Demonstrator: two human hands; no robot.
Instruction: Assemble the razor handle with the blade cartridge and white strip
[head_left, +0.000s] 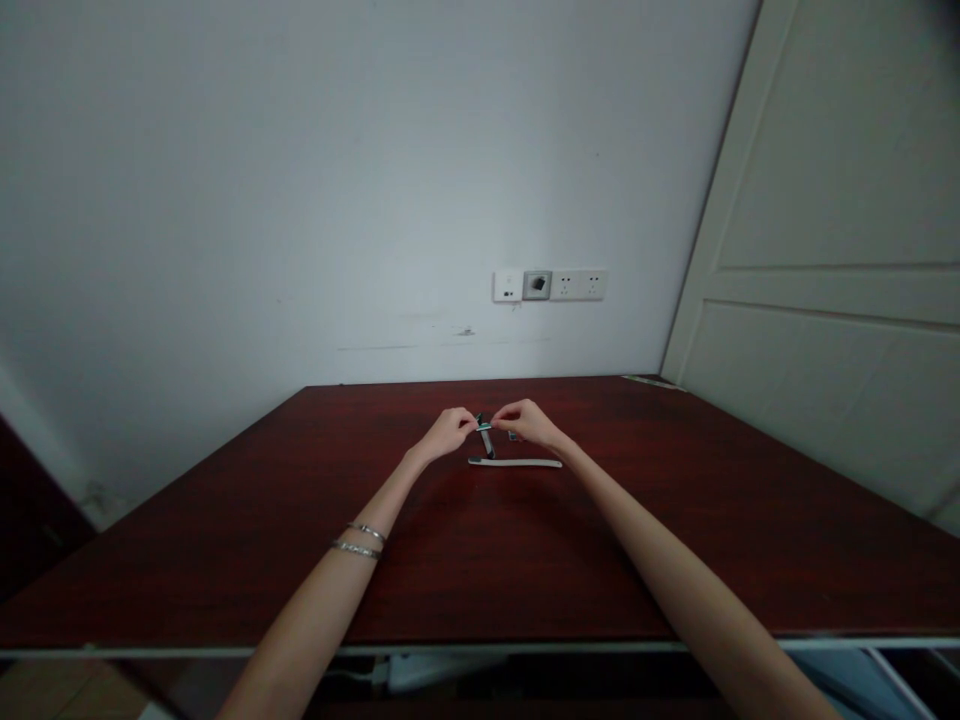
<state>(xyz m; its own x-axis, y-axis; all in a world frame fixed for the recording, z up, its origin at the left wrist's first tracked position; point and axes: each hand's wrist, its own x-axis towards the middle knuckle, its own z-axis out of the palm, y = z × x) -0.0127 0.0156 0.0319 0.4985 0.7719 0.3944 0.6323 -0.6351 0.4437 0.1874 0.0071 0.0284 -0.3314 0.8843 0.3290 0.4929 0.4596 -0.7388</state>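
Observation:
My left hand (447,434) and my right hand (528,423) meet over the middle of a dark red wooden table (300,530). Both pinch a small dark and silver object (485,434) held between the fingertips; it is too small to name. Just in front of the hands a thin white strip (517,462) lies flat on the table. Another tiny dark piece (512,435) shows under my right hand. Two silver bracelets (360,540) sit on my left forearm.
A white wall rises behind the table, with a row of wall sockets (550,285). A pale door (832,260) stands at the right, close to the table's far right corner. The table's near edge has a light trim (525,648).

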